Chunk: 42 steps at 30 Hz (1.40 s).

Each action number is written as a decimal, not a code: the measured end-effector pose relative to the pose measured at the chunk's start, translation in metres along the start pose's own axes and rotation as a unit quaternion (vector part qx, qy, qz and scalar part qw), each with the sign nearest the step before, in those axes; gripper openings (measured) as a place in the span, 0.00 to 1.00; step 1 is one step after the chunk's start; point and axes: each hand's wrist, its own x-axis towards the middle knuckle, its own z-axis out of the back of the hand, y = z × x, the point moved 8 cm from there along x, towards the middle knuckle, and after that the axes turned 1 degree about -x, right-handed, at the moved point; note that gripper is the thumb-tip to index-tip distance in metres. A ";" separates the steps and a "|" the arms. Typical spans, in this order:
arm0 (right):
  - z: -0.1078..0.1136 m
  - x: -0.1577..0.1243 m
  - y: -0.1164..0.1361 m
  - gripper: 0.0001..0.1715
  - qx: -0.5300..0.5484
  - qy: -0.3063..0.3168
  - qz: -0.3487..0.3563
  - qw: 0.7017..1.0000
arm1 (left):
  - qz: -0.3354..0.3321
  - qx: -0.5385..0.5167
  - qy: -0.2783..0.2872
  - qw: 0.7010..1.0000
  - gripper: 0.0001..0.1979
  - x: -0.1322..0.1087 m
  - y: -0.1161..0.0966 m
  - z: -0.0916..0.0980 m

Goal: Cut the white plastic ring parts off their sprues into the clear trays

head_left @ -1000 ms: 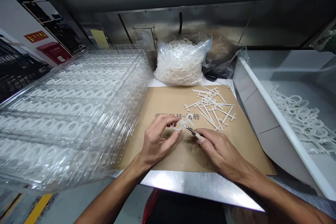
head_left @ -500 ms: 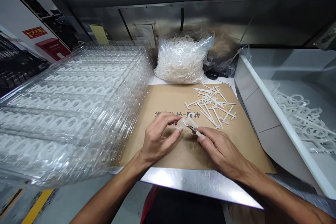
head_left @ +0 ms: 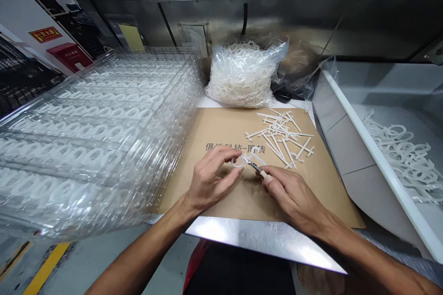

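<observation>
Between the fingertips of my left hand (head_left: 212, 176) is a small white plastic ring piece (head_left: 238, 165), held over the brown cardboard sheet (head_left: 194, 193). The piece has curved arms and a thin stem on its right side. My right hand (head_left: 294, 191) is closed around a pair of side cutters (head_left: 255, 167) with a pale handle. Their jaw tips touch or overlap the middle of the plastic piece; whether they are closed on it is too small to tell. Beyond my right hand, a loose pile of white plastic sprues (head_left: 282, 136) lies on the cardboard.
Stacked clear plastic trays (head_left: 104, 124) full of white rings stand on the left. At the back sits a clear bag (head_left: 244, 76) of white rings. A grey bin (head_left: 367, 166) on the right holds more white ring parts. The metal table edge (head_left: 242, 235) runs in front.
The whole view has shifted slightly. Both hands keep nearly the same pose, with the cutters still at the plastic piece, which appears slightly turned.
</observation>
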 end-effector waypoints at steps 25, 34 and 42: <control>-0.011 0.001 -0.010 0.18 -0.055 0.006 -0.014 0.998 | 0.049 -0.018 0.018 0.998 0.13 -0.003 0.016 -0.006; -0.013 0.000 -0.005 0.18 -0.029 0.031 0.022 0.999 | 0.087 -0.018 -0.008 0.996 0.12 -0.004 0.027 0.000; -0.018 -0.004 -0.015 0.23 0.011 0.008 0.047 0.999 | 0.167 -0.142 -0.021 0.976 0.11 0.002 0.000 0.026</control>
